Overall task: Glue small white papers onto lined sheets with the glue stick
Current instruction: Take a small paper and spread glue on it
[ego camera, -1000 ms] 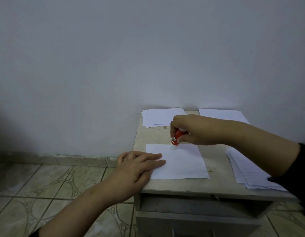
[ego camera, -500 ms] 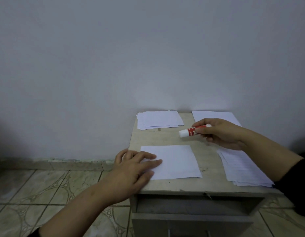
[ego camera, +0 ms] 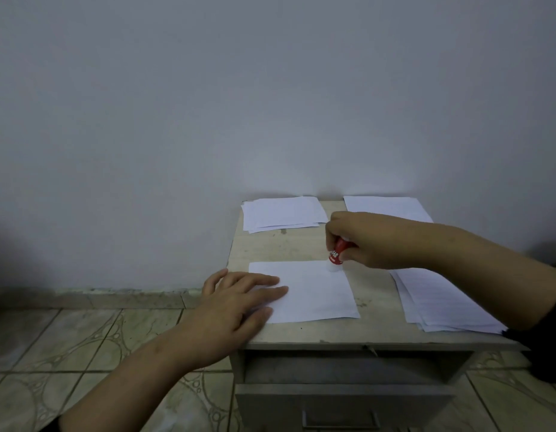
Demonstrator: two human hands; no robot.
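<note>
Half a second ago the glue stick [ego camera: 336, 255] lay almost level in the right hand [ego camera: 367, 241], its white tip pointing left above the bare desk [ego camera: 376, 288]; now it has swung down, so that its long axis stands steeply, only a little tilted, with the tip on the far right corner of the white sheet [ego camera: 314, 291] in the middle of the desk and the red body rising up and to the right into the fist. The right hand is closed round the upper end of the stick (much as it was a full second ago, though then the tip met the sheet nearer the middle of its far edge).

From the head camera, the left hand [ego camera: 236, 304] lies flat and spread, fingers pressing the sheet's near left part, unchanged. A paper stack [ego camera: 283, 213] sits at the far left, another sheet [ego camera: 389, 205] far right, and a lined pile [ego camera: 438, 300] under the right forearm.
</note>
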